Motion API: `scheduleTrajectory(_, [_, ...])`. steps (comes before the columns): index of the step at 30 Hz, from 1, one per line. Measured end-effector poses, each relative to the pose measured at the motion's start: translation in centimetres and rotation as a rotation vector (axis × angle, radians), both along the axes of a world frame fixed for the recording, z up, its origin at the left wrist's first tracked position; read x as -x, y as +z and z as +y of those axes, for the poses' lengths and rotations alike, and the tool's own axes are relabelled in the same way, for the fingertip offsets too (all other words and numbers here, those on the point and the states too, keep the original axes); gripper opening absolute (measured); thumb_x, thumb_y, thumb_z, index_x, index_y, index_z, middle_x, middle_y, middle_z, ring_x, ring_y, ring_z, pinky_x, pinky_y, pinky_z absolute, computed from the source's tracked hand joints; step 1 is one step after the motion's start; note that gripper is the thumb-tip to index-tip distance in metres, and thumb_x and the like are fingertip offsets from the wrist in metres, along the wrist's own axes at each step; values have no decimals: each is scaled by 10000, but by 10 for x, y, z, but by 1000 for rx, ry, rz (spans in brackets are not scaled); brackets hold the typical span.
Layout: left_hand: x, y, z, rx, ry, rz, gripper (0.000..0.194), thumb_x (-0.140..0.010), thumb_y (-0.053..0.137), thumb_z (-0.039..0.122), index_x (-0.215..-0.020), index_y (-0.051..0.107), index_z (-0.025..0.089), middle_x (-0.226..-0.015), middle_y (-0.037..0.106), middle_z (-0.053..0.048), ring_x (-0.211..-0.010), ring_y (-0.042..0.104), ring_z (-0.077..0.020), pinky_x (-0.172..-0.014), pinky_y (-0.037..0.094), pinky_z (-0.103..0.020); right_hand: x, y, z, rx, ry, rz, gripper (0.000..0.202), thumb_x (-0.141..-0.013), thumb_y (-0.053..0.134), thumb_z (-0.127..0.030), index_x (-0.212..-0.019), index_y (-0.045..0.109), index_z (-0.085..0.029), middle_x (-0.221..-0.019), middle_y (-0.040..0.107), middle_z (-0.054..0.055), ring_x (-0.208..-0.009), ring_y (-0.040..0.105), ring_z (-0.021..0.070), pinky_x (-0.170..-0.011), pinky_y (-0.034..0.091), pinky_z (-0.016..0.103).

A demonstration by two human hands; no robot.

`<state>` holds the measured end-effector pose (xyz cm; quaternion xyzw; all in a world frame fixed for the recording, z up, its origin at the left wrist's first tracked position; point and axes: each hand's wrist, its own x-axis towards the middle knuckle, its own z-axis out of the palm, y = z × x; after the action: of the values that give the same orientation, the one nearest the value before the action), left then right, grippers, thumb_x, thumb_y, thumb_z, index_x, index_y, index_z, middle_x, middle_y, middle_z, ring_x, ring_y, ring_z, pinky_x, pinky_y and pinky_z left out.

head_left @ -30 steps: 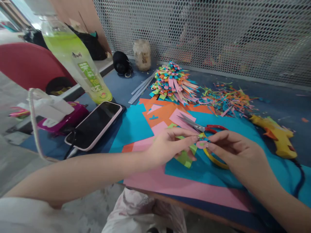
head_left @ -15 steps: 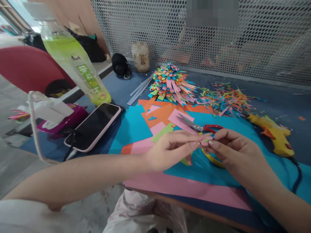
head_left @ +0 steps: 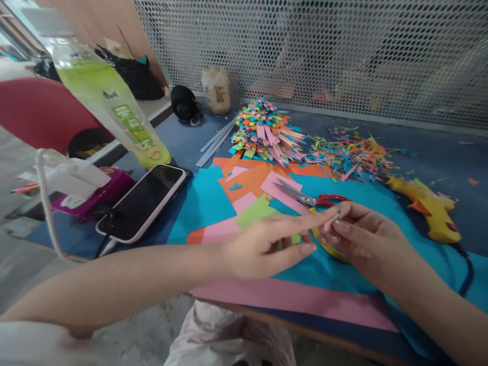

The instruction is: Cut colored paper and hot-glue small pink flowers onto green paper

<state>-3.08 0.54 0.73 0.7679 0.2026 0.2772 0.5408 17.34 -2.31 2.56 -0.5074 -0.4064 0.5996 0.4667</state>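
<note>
Between the thumb and fingers of my right hand (head_left: 356, 229) is a small pink and green paper piece (head_left: 331, 222), mostly covered by the fingertips. My left hand (head_left: 272, 244) reaches in from the left with its index finger stretched out against that piece, its thumb held apart below. Under the hands lie scissors (head_left: 297, 194) with red handles, and a yellow ring-shaped thing (head_left: 335, 254) half hidden by my right hand. Blue paper (head_left: 208, 201), orange paper (head_left: 247, 178), pink paper (head_left: 285, 189) and green paper (head_left: 255, 209) overlap on the table around them.
Behind the papers stands a fringed paper tree (head_left: 267, 132), with a heap of paper shreds (head_left: 353, 155) to its right. A yellow glue gun (head_left: 429, 208) lies at right. A phone (head_left: 147, 203), drink bottle (head_left: 107, 96) and clear glue sticks (head_left: 217, 140) are at left.
My left thumb has come away from the paper piece and dropped lower, while the index finger has extended along it. The piece has turned in my right fingers.
</note>
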Motion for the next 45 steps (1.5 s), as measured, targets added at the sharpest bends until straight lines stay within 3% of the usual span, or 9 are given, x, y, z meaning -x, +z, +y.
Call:
scheduleTrajectory(4, [1,-3,0,-127,-83,40,592,-941,495,333,-1506,318,324,-853,690,-58,-668,612,-164,-661,529,-266,2,5,0,16,26,49,267,-587,858,-377,-695,641,-264,-593,614,-37,-516,591,123,-484,500,232])
scheduleTrajectory(10, [1,0,0,-201,-6,-46,522,-960,460,291,-1475,402,229,-749,681,-58,-698,606,-165,-677,519,-274,2,7,-1,1,48,56,278,-593,868,-354,-677,625,-247,-574,622,-49,-531,596,108,-507,504,209])
scheduleTrajectory(16, [-3,7,3,13,195,-193,296,-935,527,279,-1107,731,149,-784,734,-75,-590,581,-95,-558,478,-205,2,-1,0,-87,30,-124,279,-608,866,-344,-692,622,-240,-643,669,-36,-575,624,111,-539,511,206])
scheduleTrajectory(20, [-5,8,3,113,298,-164,232,-850,651,326,-844,782,134,-753,752,-79,-516,555,-89,-439,421,-200,8,4,-1,-138,29,-287,328,-578,866,-432,-654,618,-230,-583,629,-32,-545,619,124,-513,515,226])
scheduleTrajectory(27, [-5,6,7,93,384,-184,129,-791,706,254,-806,778,148,-770,765,-76,-558,609,-98,-455,434,-192,12,12,-3,-153,17,-401,407,-564,843,-533,-652,608,-213,-610,633,-7,-543,620,130,-517,530,238])
scheduleTrajectory(33, [-8,1,12,201,398,-260,93,-770,717,219,-805,768,149,-763,764,-57,-515,607,-75,-441,443,-167,10,8,-4,-219,8,-370,300,-649,819,-432,-693,608,-224,-678,653,-7,-615,636,134,-590,553,250])
scheduleTrajectory(36, [-7,1,13,85,412,-220,92,-774,706,195,-821,773,151,-776,771,-58,-589,647,-96,-498,490,-170,10,9,-6,-210,41,-345,265,-693,790,-409,-701,596,-228,-757,704,12,-686,677,159,-643,581,282])
scheduleTrajectory(41, [-3,-1,15,-349,398,-102,155,-820,642,150,-909,768,133,-674,739,-38,-508,563,-70,-459,453,-160,7,9,-7,-194,61,-309,245,-711,788,-385,-708,600,-228,-869,750,45,-771,715,185,-684,594,289])
scheduleTrajectory(45, [0,-4,17,-630,389,-23,181,-830,604,144,-920,759,118,-761,751,-74,-618,656,-109,-549,516,-197,8,6,-6,-230,62,-370,241,-698,796,-402,-713,633,-225,-834,741,44,-801,723,202,-736,602,306])
